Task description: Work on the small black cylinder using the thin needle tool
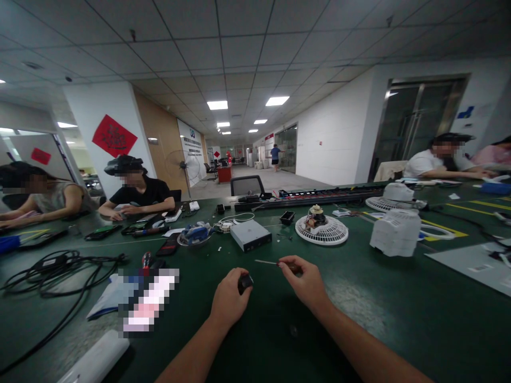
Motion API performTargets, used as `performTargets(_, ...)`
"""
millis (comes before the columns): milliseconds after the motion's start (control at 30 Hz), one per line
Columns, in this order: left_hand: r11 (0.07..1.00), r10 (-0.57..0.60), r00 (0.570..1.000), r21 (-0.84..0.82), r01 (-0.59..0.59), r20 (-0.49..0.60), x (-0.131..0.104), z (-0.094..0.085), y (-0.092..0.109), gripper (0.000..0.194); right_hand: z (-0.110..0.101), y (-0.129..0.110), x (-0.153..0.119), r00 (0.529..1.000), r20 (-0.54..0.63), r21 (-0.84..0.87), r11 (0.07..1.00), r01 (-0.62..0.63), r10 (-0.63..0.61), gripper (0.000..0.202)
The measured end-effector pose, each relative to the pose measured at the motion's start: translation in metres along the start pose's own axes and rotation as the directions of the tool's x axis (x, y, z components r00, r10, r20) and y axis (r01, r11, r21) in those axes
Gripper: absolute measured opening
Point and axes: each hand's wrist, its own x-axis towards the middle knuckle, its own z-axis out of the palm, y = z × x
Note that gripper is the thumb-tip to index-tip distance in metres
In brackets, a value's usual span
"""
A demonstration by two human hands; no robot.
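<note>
Your left hand [229, 298] has its fingers curled around a small black part [245, 284], its dark face showing at the fingertips. Your right hand [301, 276] pinches a thin tool [266, 261] between thumb and fingers; its metal shaft points left from your fingertips, above the green tabletop [271, 340] and apart from the black part. Just beyond your left fingers sits a silver box-shaped drive [248, 234]. Beyond your right fingers lies a round white grille [337, 232] bearing a motor assembly [316, 215]; farther to their right stands a white plastic housing [396, 232]. Well left of your left fingers, black cables [59, 264] lie in loops.
</note>
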Motion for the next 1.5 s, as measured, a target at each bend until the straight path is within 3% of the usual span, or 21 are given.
performTargets(67, 1.000, -0.007, 1.000, 0.003, 0.007, 0.004, 0.000, 0.000, -0.001, 0.028, -0.004, -0.002, 0.000, 0.993, -0.112, 0.023, 0.998, 0.050, -0.047, 0.022)
performTargets(167, 1.000, -0.007, 1.000, 0.008, 0.007, 0.012, 0.001, -0.001, 0.000, 0.027, -0.017, -0.014, 0.001, 0.951, -0.186, -0.091, 0.969, 0.232, -0.245, 0.026)
performTargets(233, 1.000, -0.004, 1.000, 0.012, 0.004, 0.012, 0.001, -0.001, 0.001, 0.027, -0.028, -0.030, 0.000, 0.940, -0.015, -0.119, 0.934, 0.337, -0.341, 0.023)
performTargets(267, 1.000, -0.002, 1.000, 0.013, 0.002, 0.010, 0.000, -0.001, 0.001, 0.026, -0.033, -0.039, -0.003, 0.931, 0.166, -0.124, 0.930, 0.346, -0.325, 0.020)
performTargets(300, 1.000, 0.000, 1.000, 0.015, 0.000, 0.007, 0.000, -0.001, 0.001, 0.026, -0.037, -0.048, -0.006, 0.881, 0.393, -0.133, 0.932, 0.338, -0.264, 0.017)
performTargets(367, 1.000, 0.001, 1.000, 0.017, -0.001, 0.003, 0.000, -0.001, 0.001, 0.025, -0.039, -0.062, -0.015, 0.707, 0.691, -0.176, 0.915, 0.362, -0.147, 0.009)
performTargets(400, 1.000, 0.000, 1.000, 0.019, 0.000, 0.002, 0.000, 0.000, 0.001, 0.025, -0.037, -0.067, -0.020, 0.640, 0.765, -0.207, 0.910, 0.360, -0.079, 0.013)
performTargets(433, 1.000, -0.001, 1.000, 0.021, 0.001, 0.001, 0.000, 0.000, 0.001, 0.025, -0.034, -0.070, -0.024, 0.611, 0.791, -0.250, 0.896, 0.367, -0.030, 0.032)
performTargets(533, 1.000, -0.003, 1.000, 0.030, 0.003, 0.000, 0.000, 0.000, 0.001, 0.025, -0.021, -0.070, -0.032, 0.578, 0.808, -0.377, 0.852, 0.363, 0.112, 0.042)
performTargets(733, 0.999, -0.011, 1.000, 0.040, 0.010, 0.016, 0.001, 0.001, 0.000, 0.026, -0.025, -0.061, -0.027, 0.607, 0.764, -0.461, 0.842, 0.278, 0.217, 0.042)
performTargets(900, 0.999, -0.009, 0.999, 0.033, 0.008, 0.030, 0.000, -0.001, 0.000, 0.027, -0.035, -0.053, -0.020, 0.599, 0.761, -0.437, 0.879, 0.191, 0.249, 0.015)
performTargets(1100, 1.000, 0.009, 1.000, 0.029, -0.010, 0.028, 0.001, -0.001, 0.001, 0.027, -0.022, -0.051, -0.019, 0.702, 0.688, -0.488, 0.833, 0.260, 0.184, 0.013)
performTargets(1333, 0.999, 0.043, 0.998, 0.017, -0.044, 0.040, 0.000, 0.000, 0.000, 0.028, -0.006, -0.041, -0.020, 0.740, 0.672, -0.390, 0.865, 0.315, 0.034, 0.014)
performTargets(1500, 0.996, 0.086, 0.994, -0.008, -0.086, 0.061, 0.000, 0.001, 0.000, 0.033, 0.000, -0.030, -0.018, 0.859, 0.509, -0.334, 0.909, 0.250, -0.049, 0.015)
